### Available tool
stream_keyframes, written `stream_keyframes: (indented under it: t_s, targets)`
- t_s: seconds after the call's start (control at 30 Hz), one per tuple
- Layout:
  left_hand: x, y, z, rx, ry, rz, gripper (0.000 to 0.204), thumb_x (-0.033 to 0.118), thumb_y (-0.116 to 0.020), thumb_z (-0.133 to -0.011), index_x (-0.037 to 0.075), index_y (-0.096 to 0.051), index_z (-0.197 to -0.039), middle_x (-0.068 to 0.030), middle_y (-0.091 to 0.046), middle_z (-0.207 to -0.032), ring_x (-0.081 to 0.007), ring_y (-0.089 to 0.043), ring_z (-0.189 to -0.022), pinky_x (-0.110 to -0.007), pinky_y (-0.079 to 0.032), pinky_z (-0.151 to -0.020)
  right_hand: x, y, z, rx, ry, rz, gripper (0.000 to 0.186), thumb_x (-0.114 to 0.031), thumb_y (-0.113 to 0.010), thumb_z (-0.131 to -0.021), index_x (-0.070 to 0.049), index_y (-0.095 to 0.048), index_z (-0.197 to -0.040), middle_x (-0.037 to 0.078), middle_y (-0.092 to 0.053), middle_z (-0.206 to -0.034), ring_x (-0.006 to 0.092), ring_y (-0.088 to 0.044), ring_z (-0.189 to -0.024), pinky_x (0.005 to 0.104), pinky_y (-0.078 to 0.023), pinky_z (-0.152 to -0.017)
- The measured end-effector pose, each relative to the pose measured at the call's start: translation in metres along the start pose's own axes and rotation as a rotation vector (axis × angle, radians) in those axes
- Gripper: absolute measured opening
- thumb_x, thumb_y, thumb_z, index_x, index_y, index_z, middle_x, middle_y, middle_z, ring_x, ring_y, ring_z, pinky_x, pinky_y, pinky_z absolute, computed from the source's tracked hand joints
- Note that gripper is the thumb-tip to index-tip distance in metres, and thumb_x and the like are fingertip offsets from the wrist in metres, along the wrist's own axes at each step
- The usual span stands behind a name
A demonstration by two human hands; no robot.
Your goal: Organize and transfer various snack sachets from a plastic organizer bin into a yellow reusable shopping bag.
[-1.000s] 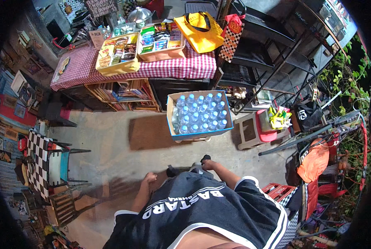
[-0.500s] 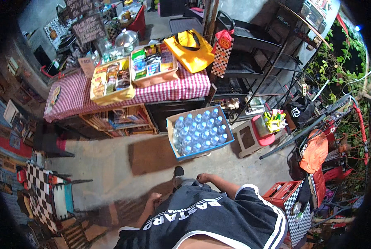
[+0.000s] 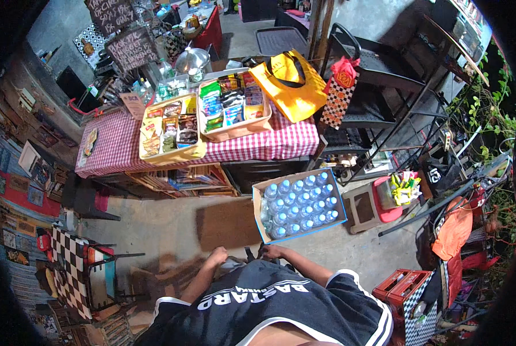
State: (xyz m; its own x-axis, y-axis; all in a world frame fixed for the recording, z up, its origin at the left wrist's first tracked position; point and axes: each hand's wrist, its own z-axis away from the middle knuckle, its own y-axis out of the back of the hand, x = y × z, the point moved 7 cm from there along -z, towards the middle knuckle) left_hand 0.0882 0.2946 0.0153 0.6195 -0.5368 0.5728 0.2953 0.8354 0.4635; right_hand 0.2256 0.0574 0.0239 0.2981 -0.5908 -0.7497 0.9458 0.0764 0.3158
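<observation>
Both my hands hang in front of my dark shirt, low in the picture. My left hand (image 3: 217, 255) has its fingers curled in, with no object showing in it. Beside my body, my right hand (image 3: 271, 252) is loosely closed too, and nothing shows in it. Just ahead of my right hand is an open cardboard box (image 3: 260, 222) with blue edges. Rows of clear plastic bottles (image 3: 293, 212) with pale blue caps stand upright in it. Neither hand touches the box.
Ahead, a checked-cloth table (image 3: 105, 153) bears a yellow basket (image 3: 174, 154) and a second basket (image 3: 235, 134) of packets, plus a yellow tote bag (image 3: 295, 86). A stool (image 3: 361, 207) stands right of the box. A red crate (image 3: 401, 285) is at right; a checkered table (image 3: 67, 271) at left.
The table and the bottle box have shifted right in view and sit nearer my body. My left hand has swung up and forward; my right hand has moved slightly left.
</observation>
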Motion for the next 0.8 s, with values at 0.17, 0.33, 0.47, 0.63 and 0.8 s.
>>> stream_keyframes:
  t_s: [0.17,0.33,0.47,0.63,0.8]
  targets:
    - [0.012,0.046,-0.007,0.09,0.062,0.317,0.027,0.024,-0.065,-0.092,-0.003,-0.07,-0.094,-0.0099,-0.069,-0.077,-0.0198,-0.065,-0.067,-0.039,-0.053,-0.063,-0.068,0.03,-0.004,-0.075,-0.066,-0.19,0.049,-0.033,-0.06,-0.099,-0.003,-0.055,-0.137,0.016,-0.068,-0.124,0.0264,-0.068,-0.107,0.0409,-0.055,-0.09]
    - [0.068,0.111,-0.013,0.029,-0.24,0.518,0.023,0.021,-0.063,-0.098,-0.001,-0.066,-0.102,-0.004,-0.067,-0.085,-0.0141,-0.061,-0.074,-0.032,-0.052,-0.066,-0.127,0.084,-0.012,0.025,0.032,-0.162,0.05,-0.03,-0.06,-0.1,0.0,-0.053,-0.14,0.02,-0.067,-0.125,0.0266,-0.066,-0.112,0.0393,-0.053,-0.095]
    - [0.098,0.189,-0.023,-0.002,-0.243,0.517,0.024,0.02,-0.063,-0.1,-0.001,-0.065,-0.11,-0.0057,-0.067,-0.09,-0.0144,-0.062,-0.081,-0.031,-0.052,-0.073,-0.16,0.129,-0.044,0.084,-0.022,-0.136,0.048,-0.028,-0.06,-0.1,0.001,-0.054,-0.138,0.02,-0.066,-0.129,0.0306,-0.063,-0.119,0.0394,-0.05,-0.101]
    - [0.179,0.321,0.011,0.005,-0.352,0.203,0.023,0.019,-0.059,-0.102,0.0,-0.07,-0.107,-0.005,-0.072,-0.102,-0.016,-0.065,-0.098,-0.032,-0.051,-0.09,-0.235,0.204,-0.053,0.379,0.057,-0.146,0.045,-0.024,-0.061,-0.1,-0.002,-0.054,-0.138,0.02,-0.065,-0.129,0.0314,-0.063,-0.119,0.0397,-0.049,-0.101]
    - [0.226,0.408,0.022,0.079,-0.58,0.307,0.024,0.022,-0.06,-0.103,0.001,-0.067,-0.113,-0.0045,-0.07,-0.108,-0.0126,-0.062,-0.1,-0.033,-0.05,-0.089,-0.328,0.296,-0.02,0.763,0.248,-0.008,0.043,-0.014,-0.066,-0.093,-0.002,-0.057,-0.133,0.022,-0.066,-0.118,0.0366,-0.066,-0.111,0.0414,-0.051,-0.097]
